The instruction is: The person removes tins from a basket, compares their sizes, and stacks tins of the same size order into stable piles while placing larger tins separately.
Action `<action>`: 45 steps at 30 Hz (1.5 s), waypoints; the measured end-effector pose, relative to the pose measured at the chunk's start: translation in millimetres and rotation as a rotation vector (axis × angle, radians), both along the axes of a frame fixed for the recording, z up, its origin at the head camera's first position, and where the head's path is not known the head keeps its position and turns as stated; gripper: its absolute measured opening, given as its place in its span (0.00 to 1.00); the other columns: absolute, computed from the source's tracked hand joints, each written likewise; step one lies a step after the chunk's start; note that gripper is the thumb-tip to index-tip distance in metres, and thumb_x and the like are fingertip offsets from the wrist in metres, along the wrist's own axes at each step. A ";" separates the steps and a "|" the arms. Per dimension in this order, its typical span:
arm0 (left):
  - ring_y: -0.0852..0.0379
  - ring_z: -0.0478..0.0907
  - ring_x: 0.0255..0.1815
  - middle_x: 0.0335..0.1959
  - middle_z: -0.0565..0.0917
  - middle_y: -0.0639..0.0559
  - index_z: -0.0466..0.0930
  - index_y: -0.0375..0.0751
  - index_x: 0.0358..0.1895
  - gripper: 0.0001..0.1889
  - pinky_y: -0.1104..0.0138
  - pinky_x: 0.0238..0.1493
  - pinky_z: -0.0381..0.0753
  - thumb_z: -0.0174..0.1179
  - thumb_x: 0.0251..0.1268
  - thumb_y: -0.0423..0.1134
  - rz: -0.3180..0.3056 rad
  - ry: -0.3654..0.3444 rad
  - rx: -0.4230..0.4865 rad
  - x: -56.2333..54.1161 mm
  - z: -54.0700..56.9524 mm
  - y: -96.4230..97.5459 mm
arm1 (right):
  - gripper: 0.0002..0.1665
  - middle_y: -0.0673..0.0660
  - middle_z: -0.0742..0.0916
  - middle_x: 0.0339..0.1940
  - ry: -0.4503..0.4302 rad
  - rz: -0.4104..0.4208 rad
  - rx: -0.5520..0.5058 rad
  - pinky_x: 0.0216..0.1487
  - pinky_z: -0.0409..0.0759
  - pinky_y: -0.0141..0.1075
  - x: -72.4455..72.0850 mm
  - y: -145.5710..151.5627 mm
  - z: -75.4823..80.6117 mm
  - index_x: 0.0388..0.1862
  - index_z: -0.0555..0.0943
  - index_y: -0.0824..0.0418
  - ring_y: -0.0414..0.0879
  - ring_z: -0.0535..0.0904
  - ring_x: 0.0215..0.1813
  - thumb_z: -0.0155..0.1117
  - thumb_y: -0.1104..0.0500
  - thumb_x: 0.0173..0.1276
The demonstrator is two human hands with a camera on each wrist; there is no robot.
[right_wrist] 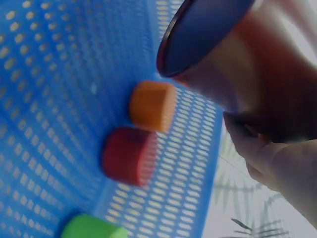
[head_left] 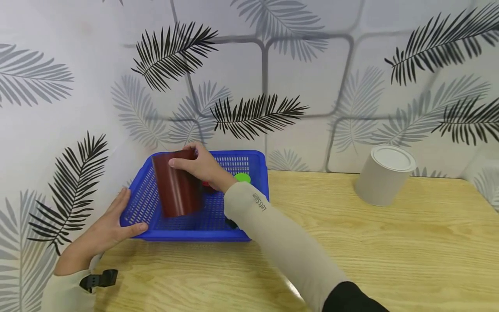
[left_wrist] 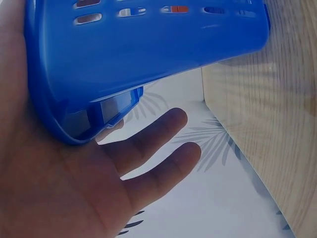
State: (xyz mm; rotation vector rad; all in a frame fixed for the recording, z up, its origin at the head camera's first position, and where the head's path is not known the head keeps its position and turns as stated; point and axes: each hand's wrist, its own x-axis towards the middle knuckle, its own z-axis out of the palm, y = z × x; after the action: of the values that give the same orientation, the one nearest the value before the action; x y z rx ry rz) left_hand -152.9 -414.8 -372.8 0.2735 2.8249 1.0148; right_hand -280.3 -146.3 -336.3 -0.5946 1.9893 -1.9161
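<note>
My right hand (head_left: 199,162) holds a dark red hollow cylinder (head_left: 177,190) near its upper end, thumb on the near side. The cylinder is tilted over a blue perforated basket (head_left: 195,237). Its lower end shows as an open mouth in the right wrist view. My left hand (head_left: 111,225) rests at the basket's front left corner, fingers straight along the left side and thumb on the front rim. Inside the basket are an orange cylinder (right_wrist: 151,106), a red cylinder (right_wrist: 129,156) and a green cylinder (right_wrist: 94,228), lined up along one wall.
A grey-white can (head_left: 383,175) with a lid stands at the table's right rear. The wooden table (head_left: 351,225) meets a leaf-patterned wall covering (head_left: 304,143) behind the basket and on the left.
</note>
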 end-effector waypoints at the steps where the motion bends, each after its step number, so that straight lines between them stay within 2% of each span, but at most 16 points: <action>1: 0.26 0.28 0.78 0.80 0.27 0.32 0.26 0.35 0.80 0.61 0.25 0.64 0.43 0.67 0.63 0.54 -0.002 0.000 0.003 0.0 -0.3 0.1 | 0.37 0.55 0.81 0.49 -0.001 -0.007 -0.037 0.43 0.83 0.42 -1.0 3.1 3.0 0.68 0.66 0.55 0.48 0.83 0.44 0.71 0.48 0.66; 4: 0.27 0.27 0.78 0.80 0.27 0.33 0.26 0.35 0.80 0.61 0.25 0.65 0.42 0.67 0.64 0.53 -0.003 -0.002 -0.006 0.1 -1.3 0.0 | 0.40 0.56 0.81 0.52 -0.001 -0.039 -0.145 0.46 0.83 0.43 -2.8 12.9 11.8 0.73 0.63 0.57 0.49 0.82 0.47 0.68 0.50 0.67; 9: 0.27 0.26 0.78 0.80 0.25 0.34 0.25 0.37 0.80 0.61 0.24 0.63 0.43 0.66 0.65 0.54 0.005 -0.014 -0.032 1.3 -2.5 -0.9 | 0.39 0.57 0.80 0.56 0.011 -0.078 -0.280 0.49 0.83 0.44 -4.0 31.2 22.2 0.75 0.62 0.55 0.51 0.81 0.52 0.66 0.52 0.68; 16: 0.27 0.26 0.78 0.80 0.24 0.35 0.23 0.39 0.80 0.61 0.24 0.63 0.42 0.66 0.66 0.54 0.013 -0.018 -0.040 -0.3 -4.3 -3.2 | 0.39 0.58 0.80 0.58 0.098 -0.118 -0.271 0.50 0.82 0.47 -0.8 66.6 35.0 0.76 0.65 0.56 0.53 0.80 0.53 0.63 0.49 0.68; 22: 0.25 0.27 0.77 0.80 0.24 0.34 0.23 0.38 0.80 0.61 0.24 0.63 0.43 0.66 0.66 0.54 0.017 -0.023 -0.036 1.0 -5.6 -2.9 | 0.50 0.57 0.78 0.63 0.188 -0.167 -0.210 0.55 0.79 0.50 9.7 97.5 38.9 0.82 0.59 0.52 0.53 0.78 0.58 0.66 0.45 0.63; 27: 0.24 0.26 0.77 0.80 0.24 0.33 0.23 0.37 0.80 0.60 0.24 0.62 0.44 0.65 0.67 0.54 0.015 -0.024 -0.043 4.8 -6.7 -5.5 | 0.63 0.57 0.77 0.65 0.273 -0.184 -0.178 0.56 0.80 0.52 18.3 117.0 32.4 0.82 0.58 0.51 0.52 0.78 0.61 0.72 0.30 0.52; 30: 0.25 0.26 0.77 0.80 0.25 0.32 0.23 0.37 0.80 0.60 0.24 0.62 0.43 0.66 0.66 0.53 0.008 -0.005 -0.040 4.8 -5.7 -6.2 | 0.66 0.56 0.77 0.66 0.323 -0.213 -0.167 0.55 0.81 0.52 24.4 128.3 27.7 0.81 0.59 0.49 0.52 0.78 0.62 0.72 0.24 0.48; 39: 0.25 0.26 0.77 0.80 0.25 0.32 0.22 0.38 0.80 0.61 0.24 0.62 0.43 0.65 0.66 0.53 0.004 -0.004 -0.031 2.8 -4.2 -1.6 | 0.61 0.51 0.76 0.67 0.505 -0.287 -0.133 0.58 0.79 0.52 40.0 166.5 -2.3 0.82 0.55 0.39 0.49 0.75 0.63 0.73 0.28 0.54; 45: 0.24 0.26 0.77 0.80 0.25 0.32 0.22 0.38 0.80 0.60 0.23 0.62 0.44 0.65 0.66 0.53 0.000 -0.008 -0.032 2.2 -4.3 3.6 | 0.62 0.54 0.75 0.68 0.591 -0.365 -0.178 0.61 0.76 0.51 52.7 189.9 -21.8 0.82 0.55 0.46 0.51 0.75 0.64 0.73 0.30 0.56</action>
State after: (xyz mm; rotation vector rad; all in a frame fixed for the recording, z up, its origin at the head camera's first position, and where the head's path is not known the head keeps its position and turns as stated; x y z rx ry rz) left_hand -150.7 -411.3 -377.1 0.2656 2.8307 0.9672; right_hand -227.6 43.6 -358.2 -0.9988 2.4271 -2.3558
